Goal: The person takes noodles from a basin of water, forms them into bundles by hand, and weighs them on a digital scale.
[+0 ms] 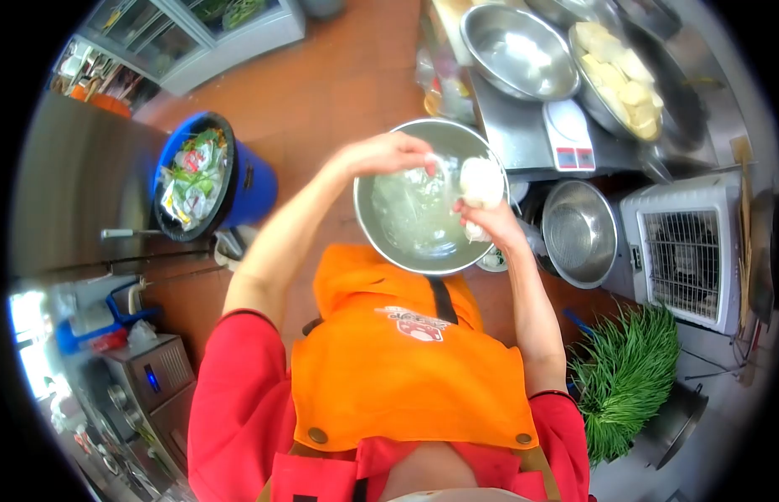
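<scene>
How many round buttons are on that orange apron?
2 in view on the orange apron: a left button and a right button, one at each corner near the wearer's chest. Folds may hide others.

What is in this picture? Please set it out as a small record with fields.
Place: looks like a kitchen, tiled floor
Left hand: over the metal bowl, fingertips close together; whether it grips anything is unclear
Right hand: holding a white lump at the bowl's right side
In the bowl: pale, cloudy-looking contents
On the counter: a white scale, a second metal bowl, pale yellow chunks in a container
Lower right: long green leaves
Left: blue bin with scraps
</scene>
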A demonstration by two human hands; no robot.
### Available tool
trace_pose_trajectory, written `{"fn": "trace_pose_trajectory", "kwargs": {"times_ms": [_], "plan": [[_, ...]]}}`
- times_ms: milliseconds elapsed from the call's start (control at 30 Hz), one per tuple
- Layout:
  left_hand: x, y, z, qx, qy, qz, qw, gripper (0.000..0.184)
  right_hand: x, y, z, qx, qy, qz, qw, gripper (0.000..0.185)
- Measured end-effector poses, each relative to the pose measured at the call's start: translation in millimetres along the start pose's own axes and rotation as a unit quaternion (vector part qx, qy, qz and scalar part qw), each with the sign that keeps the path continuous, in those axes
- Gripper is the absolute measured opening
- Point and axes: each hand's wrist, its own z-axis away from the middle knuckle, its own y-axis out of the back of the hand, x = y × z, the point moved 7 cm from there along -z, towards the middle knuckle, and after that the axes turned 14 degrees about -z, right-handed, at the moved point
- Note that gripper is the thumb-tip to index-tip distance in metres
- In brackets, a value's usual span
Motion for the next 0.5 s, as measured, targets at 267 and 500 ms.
{"fn": "trace_pose_trajectory", "kwargs": {"times_ms": [267,500], "plan": [[16.3,-18.1,11.0,-0.008,0.024,-0.031,0.999,0.03,-17.2,-29.2,-12.0,0.0,0.078,-0.08,0.994,0.03],[11.6,-17.8,8.4,0.006,0.004,-0.036,0.999,0.027,-23.3,-49.3,-6.4,-0.042,0.108,-0.084,0.99,0.026]]}}
